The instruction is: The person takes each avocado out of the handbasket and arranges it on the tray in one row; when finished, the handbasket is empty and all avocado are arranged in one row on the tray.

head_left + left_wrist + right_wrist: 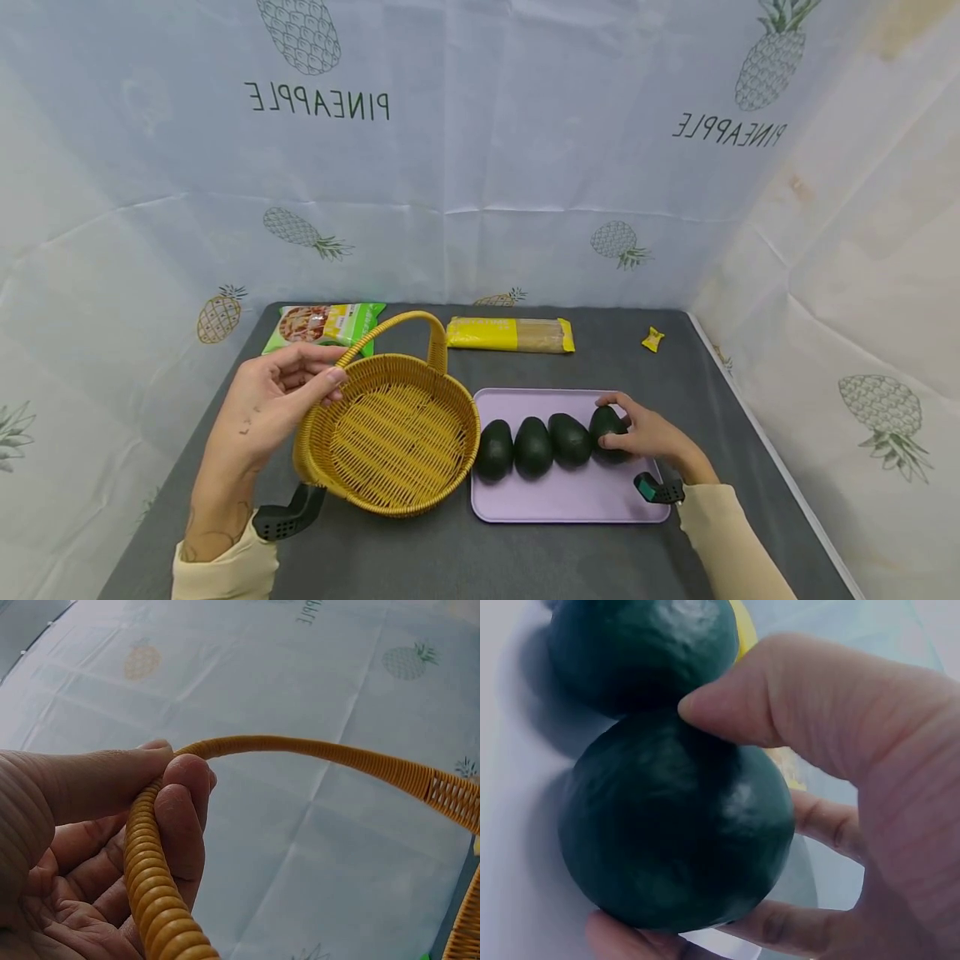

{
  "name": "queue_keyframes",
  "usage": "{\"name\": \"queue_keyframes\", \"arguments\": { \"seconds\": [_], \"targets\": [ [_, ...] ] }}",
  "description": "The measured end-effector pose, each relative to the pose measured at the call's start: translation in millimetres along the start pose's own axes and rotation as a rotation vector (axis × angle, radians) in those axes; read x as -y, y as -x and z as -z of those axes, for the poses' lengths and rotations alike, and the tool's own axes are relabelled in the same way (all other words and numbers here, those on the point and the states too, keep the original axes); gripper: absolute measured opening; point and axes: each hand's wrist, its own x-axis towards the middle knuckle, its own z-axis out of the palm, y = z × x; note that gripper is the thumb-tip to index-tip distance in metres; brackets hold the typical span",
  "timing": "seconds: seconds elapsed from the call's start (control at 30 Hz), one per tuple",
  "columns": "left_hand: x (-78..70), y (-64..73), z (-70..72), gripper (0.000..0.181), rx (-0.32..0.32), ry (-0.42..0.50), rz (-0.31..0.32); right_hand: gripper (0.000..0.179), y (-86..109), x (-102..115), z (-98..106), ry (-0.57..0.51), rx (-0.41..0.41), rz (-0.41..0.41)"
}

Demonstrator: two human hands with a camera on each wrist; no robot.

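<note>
My left hand [273, 404] grips the handle [285, 744] of a yellow wicker basket [390, 433], thumb and fingers curled round it in the left wrist view. The inside of the basket shows only its woven bottom. At the right end of a row of dark green avocados [533, 447], my right hand [645, 433] holds the last avocado [675, 832], its thumb on one side and fingers on the other. That avocado sits right beside its neighbour [641, 652] in the right wrist view. The row lies on a light purple tray [570, 506], to the right of the basket.
Behind the basket lies a green snack bag [322, 325]. A yellow pack of noodles [510, 334] is behind the tray, and a small yellow wrapped candy [652, 339] lies at the back right. Pineapple-print cloth [480, 167] walls the dark table [420, 558] at back and sides.
</note>
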Motion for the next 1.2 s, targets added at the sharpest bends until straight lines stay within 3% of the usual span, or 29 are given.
{"name": "queue_keyframes", "arguments": {
  "seconds": [0.27, 0.57, 1.2],
  "targets": [
    [-0.3, 0.9, -0.6, 0.028, -0.003, 0.000, 0.006, 0.068, 2.7, 0.3, 2.4, 0.004, 0.046, 0.030],
    [0.0, 0.6, -0.4, 0.028, 0.004, 0.010, 0.002, 0.081, 5.3, -6.8, 5.8, 0.021, 0.072, 0.045],
    [-0.2, 0.7, -0.2, 0.025, 0.004, 0.016, -0.005, 0.084, 9.1, -7.2, 4.4, 0.023, 0.062, 0.028]
  ]
}}
